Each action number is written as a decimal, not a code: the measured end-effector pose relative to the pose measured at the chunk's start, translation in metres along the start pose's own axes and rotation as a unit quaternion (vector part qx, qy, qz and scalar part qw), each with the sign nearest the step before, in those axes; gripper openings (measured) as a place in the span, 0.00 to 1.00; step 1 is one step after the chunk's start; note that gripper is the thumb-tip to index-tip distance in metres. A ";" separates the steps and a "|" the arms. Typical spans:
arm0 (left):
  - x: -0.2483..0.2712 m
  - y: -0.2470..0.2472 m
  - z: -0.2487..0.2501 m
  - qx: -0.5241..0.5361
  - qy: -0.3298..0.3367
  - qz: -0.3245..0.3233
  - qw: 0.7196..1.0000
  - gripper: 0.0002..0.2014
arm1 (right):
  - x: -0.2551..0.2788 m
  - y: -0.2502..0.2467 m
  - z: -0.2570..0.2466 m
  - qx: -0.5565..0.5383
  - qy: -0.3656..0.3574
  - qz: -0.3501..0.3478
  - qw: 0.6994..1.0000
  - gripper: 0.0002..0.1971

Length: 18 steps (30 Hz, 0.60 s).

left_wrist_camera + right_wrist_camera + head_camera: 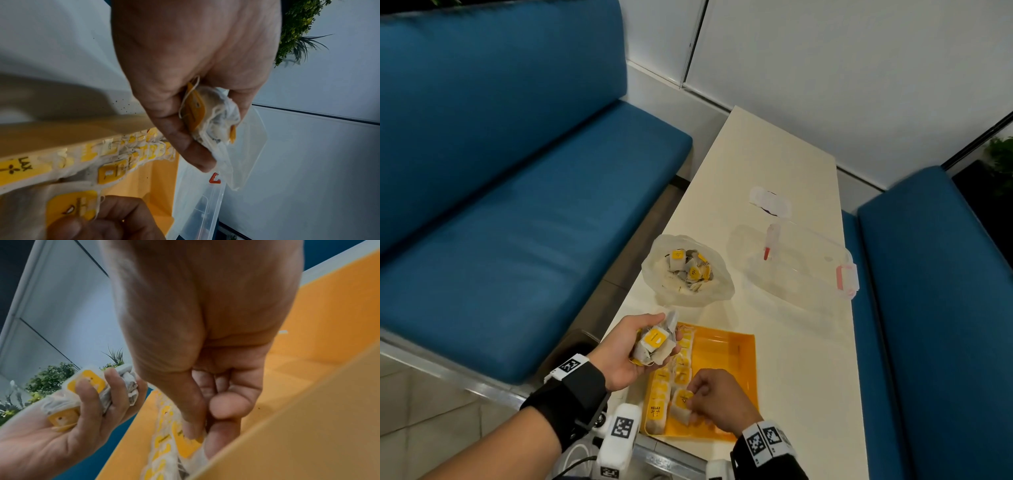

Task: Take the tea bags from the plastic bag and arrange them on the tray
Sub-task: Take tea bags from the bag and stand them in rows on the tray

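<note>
An orange tray (726,356) lies at the near end of the cream table, with a column of tea bags (671,377) with yellow tags along its left side. My left hand (633,349) hovers over the tray's far left corner, palm up, gripping a bundle of tea bags (655,346); the left wrist view shows that bundle (213,116) held between thumb and fingers. Low in the tray, my right hand (705,401) pinches one tea bag (681,404) beside the column, its fingertips (193,428) on the yellow tag. An open clear plastic bag (688,270) with more tea bags sits beyond the tray.
A clear plastic lid (801,260) with pink clips lies right of the bag, and a small white wrapper (770,202) farther back. Blue upholstered benches (517,212) flank the table on both sides. The tray's right half (732,346) is bare orange.
</note>
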<state>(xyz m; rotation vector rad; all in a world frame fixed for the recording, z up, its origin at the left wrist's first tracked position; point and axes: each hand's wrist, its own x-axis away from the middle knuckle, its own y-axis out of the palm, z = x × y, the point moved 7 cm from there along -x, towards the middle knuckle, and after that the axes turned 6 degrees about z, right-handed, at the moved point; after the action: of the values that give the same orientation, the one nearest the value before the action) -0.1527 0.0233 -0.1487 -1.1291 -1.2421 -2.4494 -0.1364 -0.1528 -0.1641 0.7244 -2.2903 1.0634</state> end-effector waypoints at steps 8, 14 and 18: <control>-0.003 -0.003 -0.002 -0.021 0.002 0.016 1.000 0.22 | -0.014 -0.002 -0.006 0.021 -0.014 0.055 0.998 0.08; -0.003 -0.004 -0.002 -0.021 0.005 0.019 1.000 0.22 | -0.021 0.002 -0.008 0.025 -0.012 0.095 0.995 0.11; -0.003 -0.004 -0.003 -0.021 0.004 0.019 1.000 0.22 | -0.023 0.003 -0.010 0.010 -0.006 0.114 0.993 0.10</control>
<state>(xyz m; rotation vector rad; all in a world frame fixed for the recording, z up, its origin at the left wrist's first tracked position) -0.1544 0.0228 -0.1544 -1.1419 -1.1607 -2.4610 -0.1190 -0.1375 -0.1748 0.4849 -2.4188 1.1871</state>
